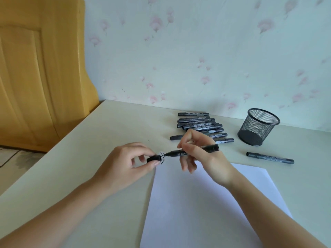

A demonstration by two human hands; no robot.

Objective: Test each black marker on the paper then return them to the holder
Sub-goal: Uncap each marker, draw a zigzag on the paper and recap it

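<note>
Mesh holder (258, 126) empty; marker pile (200, 127) behind hands; stray marker (270, 158) beside paper (206, 203).

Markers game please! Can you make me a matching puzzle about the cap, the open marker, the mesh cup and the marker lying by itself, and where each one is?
Things:
1. cap
2. open marker
3. mesh holder
4. lone marker

Places:
A. lying on the table between the holder and the paper
B. pinched in the left hand
C. standing near the wall, nothing visible inside
D. held in the right hand, tip at the paper's top corner

Pairs: 1-B, 2-D, 3-C, 4-A
</note>
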